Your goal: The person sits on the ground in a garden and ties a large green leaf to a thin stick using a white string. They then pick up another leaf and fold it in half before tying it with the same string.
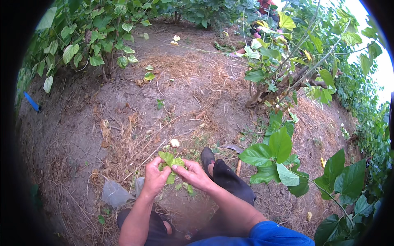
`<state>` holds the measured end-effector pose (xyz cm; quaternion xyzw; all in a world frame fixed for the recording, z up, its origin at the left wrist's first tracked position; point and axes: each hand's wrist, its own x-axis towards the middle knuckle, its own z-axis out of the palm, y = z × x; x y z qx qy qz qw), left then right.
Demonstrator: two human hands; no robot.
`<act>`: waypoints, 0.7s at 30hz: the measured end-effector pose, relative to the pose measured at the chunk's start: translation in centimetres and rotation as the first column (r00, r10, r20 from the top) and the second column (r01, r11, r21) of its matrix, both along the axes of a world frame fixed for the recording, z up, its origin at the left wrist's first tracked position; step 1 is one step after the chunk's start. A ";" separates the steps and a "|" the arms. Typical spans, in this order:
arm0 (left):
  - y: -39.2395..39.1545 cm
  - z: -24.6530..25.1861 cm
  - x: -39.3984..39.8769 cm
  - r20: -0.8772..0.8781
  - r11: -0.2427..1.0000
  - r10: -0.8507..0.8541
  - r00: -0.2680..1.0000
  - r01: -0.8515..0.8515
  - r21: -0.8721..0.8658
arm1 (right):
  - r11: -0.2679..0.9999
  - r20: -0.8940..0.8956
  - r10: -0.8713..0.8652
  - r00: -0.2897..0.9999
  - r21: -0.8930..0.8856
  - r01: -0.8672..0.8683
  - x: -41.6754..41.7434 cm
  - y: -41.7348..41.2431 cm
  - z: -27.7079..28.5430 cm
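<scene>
A light green leaf [167, 157], crumpled or torn, is pinched between the fingertips of both my hands, above the ground in front of me. My left hand [154, 176] grips its left side with thumb and fingers. On the other side, the thumb and fingers of my right hand [194, 176] press on it. Torn leaf pieces [188, 187] show just below my hands. A small pale object [174, 143] lies beyond the leaf; its kind I cannot tell. To the right of my dark shoe [207, 157] rests a sickle, its curved blade [233, 148] and wooden handle [239, 168] partly visible.
A clear plastic bag [115, 193] lies left of my left wrist. A leafy branch [278, 158] reaches in from the right, and a woody shrub [264, 89] stands behind it. Far left is a blue tube [32, 102]. Another person [266, 6] is partly hidden by foliage.
</scene>
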<state>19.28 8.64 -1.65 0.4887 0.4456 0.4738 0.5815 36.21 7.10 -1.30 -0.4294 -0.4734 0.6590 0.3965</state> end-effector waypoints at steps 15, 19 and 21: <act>0.6 1.1 0.4 0.092 0.993 -0.044 0.995 0.054 -0.107 | 0.993 0.087 -0.109 0.990 -0.040 0.113 0.8 0.7 0.6; -0.1 0.7 0.3 0.032 0.989 -0.145 0.989 0.146 -0.035 | 0.979 0.132 -0.206 0.970 0.022 0.205 -0.7 0.7 1.1; -0.1 0.3 0.3 -0.061 0.980 -0.197 0.978 0.196 -0.033 | 0.987 0.203 -0.148 0.968 -0.035 0.159 -0.5 0.9 0.9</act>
